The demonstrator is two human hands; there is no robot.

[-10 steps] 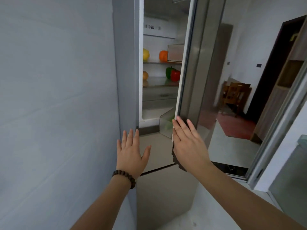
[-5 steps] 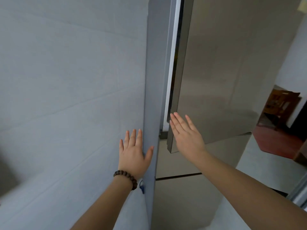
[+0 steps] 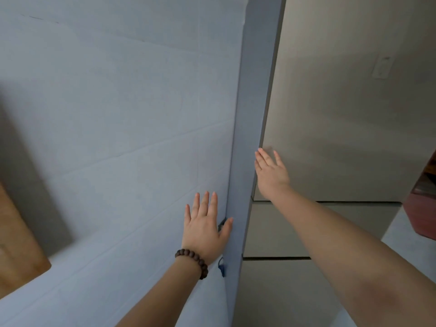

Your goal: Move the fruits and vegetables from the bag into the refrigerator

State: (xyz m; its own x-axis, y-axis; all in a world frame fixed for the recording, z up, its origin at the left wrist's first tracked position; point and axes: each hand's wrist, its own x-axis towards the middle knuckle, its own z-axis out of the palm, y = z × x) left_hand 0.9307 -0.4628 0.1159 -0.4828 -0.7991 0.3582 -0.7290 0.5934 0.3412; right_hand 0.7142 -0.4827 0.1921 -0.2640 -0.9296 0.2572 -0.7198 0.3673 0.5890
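Door [image 3: 342, 109] now lies flush with the fridge side [image 3: 250, 138]; a second ago it stood ajar, with an orange, a yellow fruit and red and green peppers showing on the shelves inside, and half a second ago only a narrow gap was left. That gap has gone, so none of the produce can be seen any more: it sits behind the closed door, out of view.

Right hand [image 3: 271, 173] is spread flat, fingers straight and apart, with the fingertips at the door's left edge just above the seam with the lower door [image 3: 295, 230]. It has followed the door in as it swung shut. Whether the palm presses the panel or only hovers against it I cannot tell.

Left hand [image 3: 204, 223], with a bead bracelet [image 3: 193, 260] at the wrist, is also open with its fingers straight, held by the tiled wall [image 3: 106, 138], thumb touching the corner of the fridge side. It holds nothing and has barely shifted over the last second.

No bag is in view. With both hands empty and the door shut on produce already shelved, my judgement is that the loading is done, or at least this round of it. Wooden furniture [image 3: 16, 244] shows at the lower left.
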